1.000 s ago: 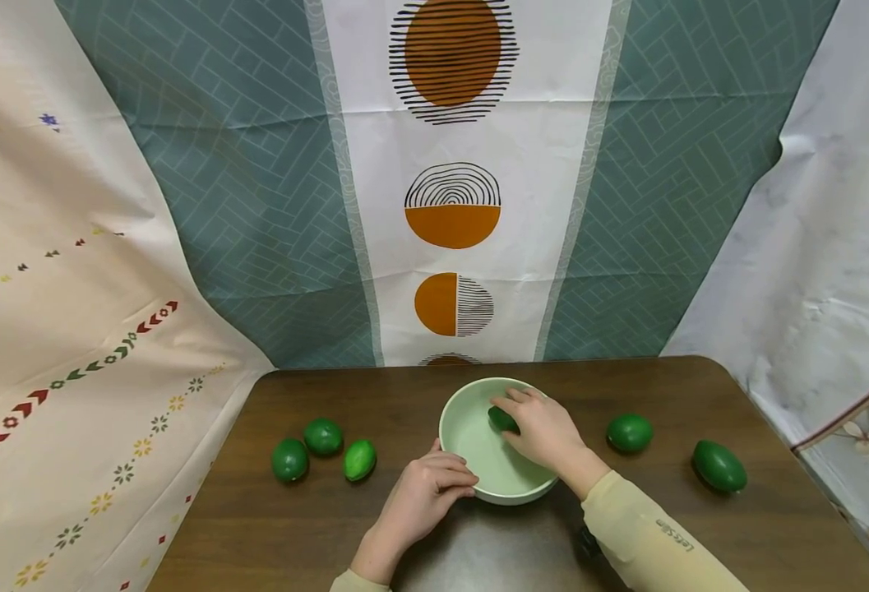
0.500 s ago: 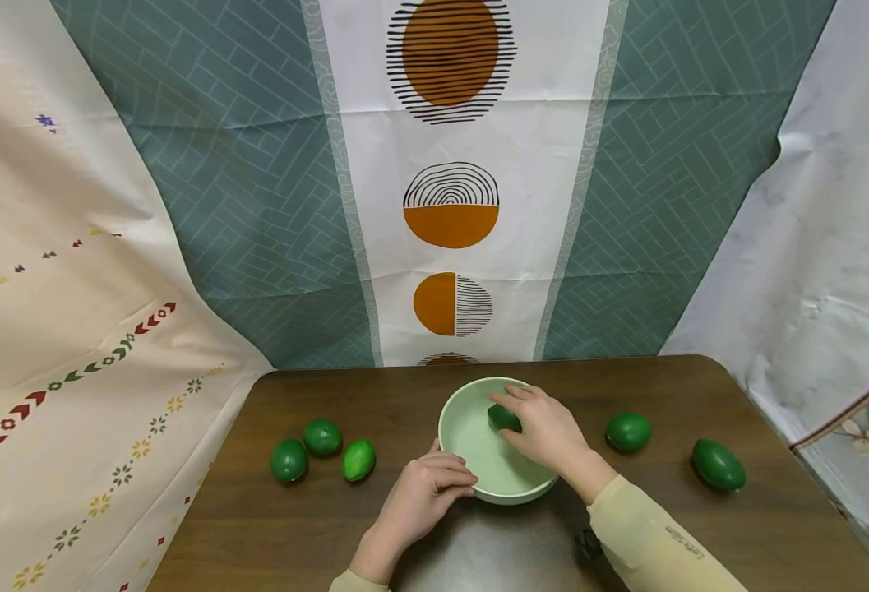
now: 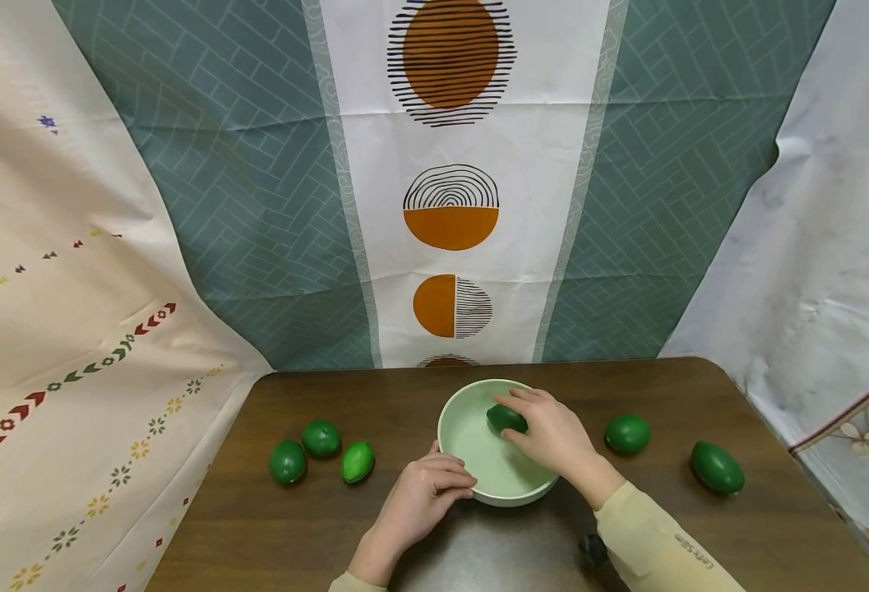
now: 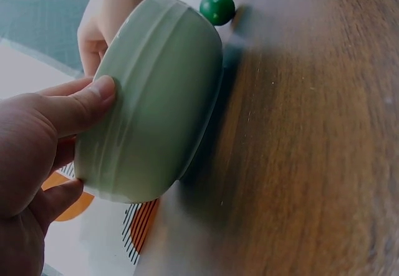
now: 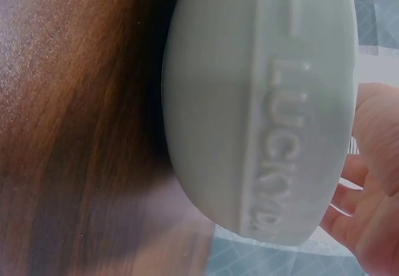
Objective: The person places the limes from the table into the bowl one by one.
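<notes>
A pale green bowl (image 3: 471,427) stands on the table. My left hand (image 3: 422,501) holds its near left edge; in the left wrist view, the thumb (image 4: 103,89) lies against the outer wall. Inside the bowl, toward the back right, lies a dark green oval fruit (image 3: 503,418), its exact kind unclear. Over the bowl's right rim reaches my right hand (image 3: 552,436), with spread fingers and thumb loosely on either side of that fruit. In the right wrist view, the bowl (image 5: 212,101) with raised letters hides the fruit, while part of the hand (image 5: 374,176) shows at the right.
On the left of the wooden table (image 3: 256,543) are two dark green fruits (image 3: 288,462) and a brighter lime-like one (image 3: 358,462). Two more green fruits, one round (image 3: 627,433) and one longer (image 3: 717,467), lie to the right. A black object (image 3: 593,549) sits by the right sleeve.
My right hand has shifted slightly right, and more of the fruit in the bowl shows between the fingers. The fruit has hardly moved. My left hand stays at the bowl.
</notes>
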Demonstrator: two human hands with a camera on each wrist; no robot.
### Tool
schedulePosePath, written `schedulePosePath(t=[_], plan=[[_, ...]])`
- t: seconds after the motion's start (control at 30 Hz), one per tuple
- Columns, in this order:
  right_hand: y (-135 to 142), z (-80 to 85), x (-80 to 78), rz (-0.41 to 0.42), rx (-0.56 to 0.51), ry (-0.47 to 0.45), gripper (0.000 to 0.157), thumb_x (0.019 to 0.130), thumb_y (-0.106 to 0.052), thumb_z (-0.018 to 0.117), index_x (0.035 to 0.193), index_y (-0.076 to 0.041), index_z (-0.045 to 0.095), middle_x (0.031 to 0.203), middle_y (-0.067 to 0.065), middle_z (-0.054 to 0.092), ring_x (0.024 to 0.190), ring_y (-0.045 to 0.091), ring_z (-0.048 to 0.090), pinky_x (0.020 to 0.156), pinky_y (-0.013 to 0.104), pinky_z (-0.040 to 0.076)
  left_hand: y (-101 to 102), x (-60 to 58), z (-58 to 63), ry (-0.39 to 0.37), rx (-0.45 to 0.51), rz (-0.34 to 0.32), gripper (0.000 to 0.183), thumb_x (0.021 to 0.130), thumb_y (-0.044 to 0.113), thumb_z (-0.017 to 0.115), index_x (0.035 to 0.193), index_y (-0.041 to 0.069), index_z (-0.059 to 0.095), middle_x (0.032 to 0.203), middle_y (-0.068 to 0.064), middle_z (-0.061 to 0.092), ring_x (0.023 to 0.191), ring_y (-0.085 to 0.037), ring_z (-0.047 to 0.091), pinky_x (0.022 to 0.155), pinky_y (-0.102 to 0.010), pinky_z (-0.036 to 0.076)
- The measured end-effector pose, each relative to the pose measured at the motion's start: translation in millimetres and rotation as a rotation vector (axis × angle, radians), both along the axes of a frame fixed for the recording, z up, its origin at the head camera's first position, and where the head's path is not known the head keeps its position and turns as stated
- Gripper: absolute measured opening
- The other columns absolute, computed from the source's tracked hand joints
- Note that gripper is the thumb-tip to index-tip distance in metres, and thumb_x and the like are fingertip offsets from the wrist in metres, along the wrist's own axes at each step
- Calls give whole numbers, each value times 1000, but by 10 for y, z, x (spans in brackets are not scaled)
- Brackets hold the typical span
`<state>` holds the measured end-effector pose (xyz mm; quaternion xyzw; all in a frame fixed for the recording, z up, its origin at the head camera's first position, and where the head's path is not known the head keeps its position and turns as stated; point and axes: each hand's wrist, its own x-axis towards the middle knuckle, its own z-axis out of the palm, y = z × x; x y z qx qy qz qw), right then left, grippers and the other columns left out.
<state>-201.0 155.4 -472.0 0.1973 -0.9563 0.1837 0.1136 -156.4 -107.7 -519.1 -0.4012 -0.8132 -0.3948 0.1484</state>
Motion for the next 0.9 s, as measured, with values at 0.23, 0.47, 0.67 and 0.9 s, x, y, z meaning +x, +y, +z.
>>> schedulePosePath(t=[0.23,0.47,0.67,0.9], plan=[[40,0,22,-12,-10,7,51,92,-29,88,140,-19,73,148,16,63,137,42,58,93,61,60,3,3,-4,7,2,-3,15,83,7,91,96,12,87,99,9,78,104,-8,72,112,-65,45],[111,26,70,-32,-47,8,48,93,-29,86,139,-19,74,148,16,63,133,40,62,89,60,61,0,2,-8,17,-2,3,14,83,8,91,96,11,87,98,9,78,104,-9,73,112,-64,46],[203,7,104,-38,-61,28,46,94,-29,85,138,-19,75,145,15,66,132,40,62,88,60,61,-4,5,-18,11,-4,7,13,83,8,91,95,12,87,98,9,78,104,-8,73,112,-63,47],[304,-3,151,-54,-79,33,44,95,-27,83,137,-18,75,144,16,66,133,40,61,93,60,60,2,0,-15,16,1,8,15,83,8,91,96,14,87,98,9,78,104,-8,72,113,-62,46]])
